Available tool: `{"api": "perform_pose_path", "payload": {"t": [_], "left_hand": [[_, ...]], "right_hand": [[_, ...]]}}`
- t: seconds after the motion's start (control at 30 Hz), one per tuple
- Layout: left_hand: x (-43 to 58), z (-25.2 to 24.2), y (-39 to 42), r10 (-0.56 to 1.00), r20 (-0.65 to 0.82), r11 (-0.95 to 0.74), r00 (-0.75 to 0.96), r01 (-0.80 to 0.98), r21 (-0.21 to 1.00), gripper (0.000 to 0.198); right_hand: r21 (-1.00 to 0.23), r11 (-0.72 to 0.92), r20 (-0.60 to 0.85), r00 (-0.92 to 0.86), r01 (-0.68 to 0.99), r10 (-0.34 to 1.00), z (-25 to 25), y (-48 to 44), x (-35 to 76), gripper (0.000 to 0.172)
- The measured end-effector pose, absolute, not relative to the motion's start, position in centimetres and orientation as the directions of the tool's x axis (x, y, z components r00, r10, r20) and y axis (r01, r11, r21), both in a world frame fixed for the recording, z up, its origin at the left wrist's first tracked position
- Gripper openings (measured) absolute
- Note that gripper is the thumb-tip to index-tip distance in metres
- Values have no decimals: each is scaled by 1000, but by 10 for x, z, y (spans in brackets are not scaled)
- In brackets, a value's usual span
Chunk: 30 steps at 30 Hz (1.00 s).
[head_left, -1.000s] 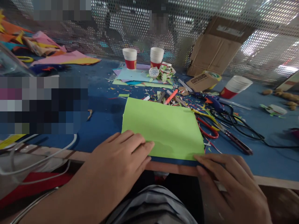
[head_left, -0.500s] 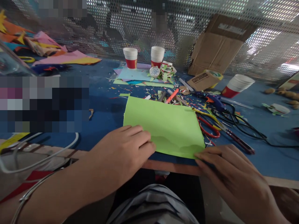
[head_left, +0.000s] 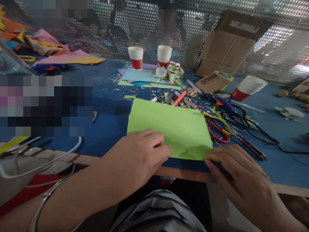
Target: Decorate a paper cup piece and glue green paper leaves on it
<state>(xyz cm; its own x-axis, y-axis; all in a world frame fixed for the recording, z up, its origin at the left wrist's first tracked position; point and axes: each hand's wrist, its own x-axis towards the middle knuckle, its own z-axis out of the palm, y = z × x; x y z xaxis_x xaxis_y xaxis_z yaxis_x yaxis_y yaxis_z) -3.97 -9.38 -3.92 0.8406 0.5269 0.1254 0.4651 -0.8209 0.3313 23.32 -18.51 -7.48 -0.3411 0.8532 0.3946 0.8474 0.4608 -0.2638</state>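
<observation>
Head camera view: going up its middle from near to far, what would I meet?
Striped cloth → table edge → green sheet → orange stick → round patterned piece → centre cup stack → perforated screen.

Your left hand has travelled rightward along the near edge of the paper, covering more of that edge than one second ago. Your bracelet has come further into view. Your right hand has advanced slightly away from you. The paper's near edge has receded, exposing a wider strip of blue desk in front of it.
</observation>
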Motion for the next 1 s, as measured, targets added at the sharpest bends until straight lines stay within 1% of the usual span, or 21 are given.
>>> {"api": "perform_pose_path", "payload": {"t": [0.17, 0.43, 0.53, 0.73, 0.9, 1.0], "left_hand": [[-34, -36, -92, 568, 55, -761, 821, 499, 415, 15], [-29, -32, -84, 599, -60, -694, 798, 555, 458, 17], [-28, -31, -82, 619, -89, -672, 780, 585, 454, 18], [-29, -29, -82, 690, -173, -607, 702, 693, 390, 20], [-41, -33, -78, 727, -129, -599, 674, 715, 360, 22], [-49, -39, -76, 702, -66, -652, 709, 677, 342, 21]], "right_hand": [[-289, 444, 374, -326, 848, 868, -74, -183, 234, 4], [-311, 423, 376, -298, 851, 877, -71, -179, 234, 5], [-334, 411, 377, -279, 848, 883, -71, -177, 233, 8], [-371, 370, 350, -240, 852, 905, -70, -175, 231, 11], [-361, 382, 370, -246, 851, 896, -72, -174, 231, 12], [-347, 381, 379, -244, 857, 893, -73, -173, 231, 10]]}}
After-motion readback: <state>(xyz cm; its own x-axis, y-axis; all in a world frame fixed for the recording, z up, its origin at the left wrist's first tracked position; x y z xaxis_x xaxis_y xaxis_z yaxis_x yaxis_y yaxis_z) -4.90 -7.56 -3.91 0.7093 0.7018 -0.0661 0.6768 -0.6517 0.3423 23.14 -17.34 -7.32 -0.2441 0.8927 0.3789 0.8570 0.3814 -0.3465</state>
